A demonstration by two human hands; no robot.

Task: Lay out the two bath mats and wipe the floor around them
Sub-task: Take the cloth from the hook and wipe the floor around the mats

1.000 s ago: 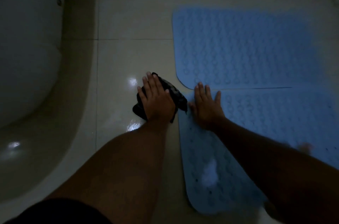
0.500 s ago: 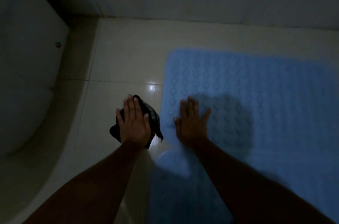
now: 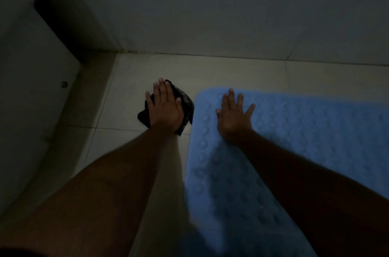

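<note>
One pale-blue mat [image 3: 305, 130], bubble-embossed, rounded corner, flat on floor [image 3: 231, 71].

The scene is dimly lit, and colours are muted to grey and dull blue. The forearms [image 3: 126, 172] are rendered almost black toward the lower edge. Deep shadow is seen in the gap beside the white fixture [image 3: 31, 109]. The near end of the blue mat [image 3: 294, 134] is smeared by blur.

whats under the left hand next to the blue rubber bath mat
A dark crumpled cloth lies under the flat left hand, its edges showing around the fingers, on the pale tiled floor. The cloth's middle and the tile beneath it are hidden.
</note>
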